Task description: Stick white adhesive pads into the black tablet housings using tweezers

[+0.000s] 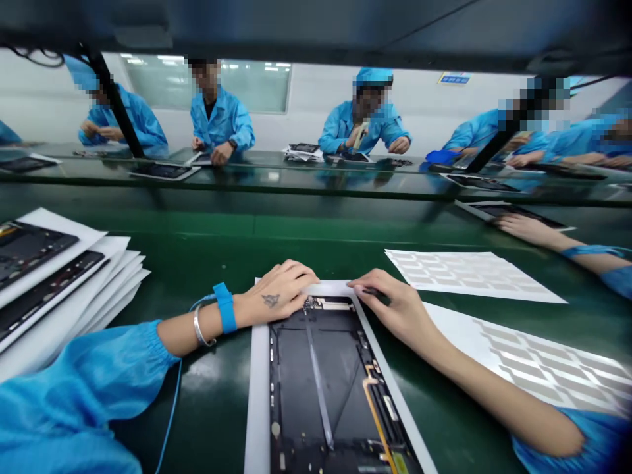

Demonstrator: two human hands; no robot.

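An opened tablet housing (316, 368) with dark innards, a cable strip and an orange ribbon lies on a white sheet (257, 395) in front of me. My left hand (281, 289) rests over its far left corner, fingers stretched along the far edge. A blue wrist strap with a cord circles that wrist. At the far right corner my right hand (390, 299) is closed in a pinch on a small dark slim tool (372, 291); its exact kind is hidden by the fingers. The fingertips are at the white sheet's edge.
White sheets with dark tablet housings (49, 289) are stacked at left. Two sheets of grey stickers (464, 270) lie at right. Another person's hand (526, 227) touches a housing beyond them. Several people in blue work across the line, beneath an overhead shelf (316, 33).
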